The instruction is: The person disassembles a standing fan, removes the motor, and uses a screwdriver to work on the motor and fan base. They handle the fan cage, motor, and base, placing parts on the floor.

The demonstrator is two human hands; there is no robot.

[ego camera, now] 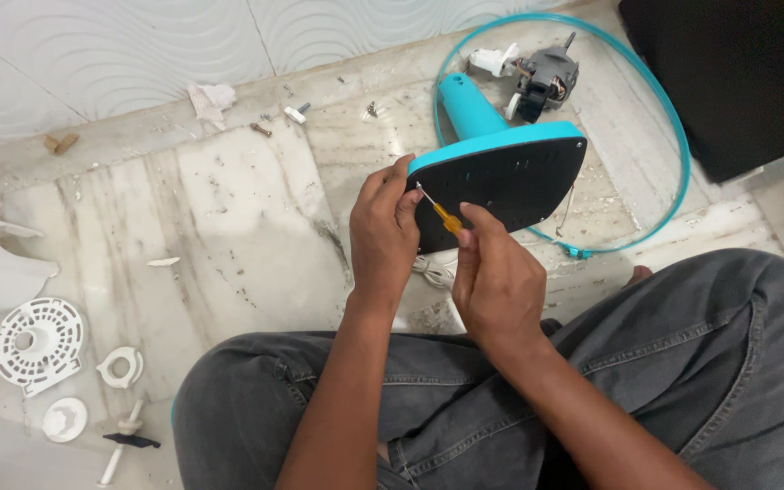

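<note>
A teal fan base with a black underside is tipped up on the marble floor, its teal neck pointing away. My left hand grips the base's near left corner. My right hand holds a small orange-handled screwdriver, whose metal tip touches the black underside near my left fingers.
A teal wire ring circles the base, with a grey motor and a white plug part behind it. White plastic fan parts lie at the left. Small screws lie near the wall. A black cabinet stands at the right. My jeans-clad legs are crossed below.
</note>
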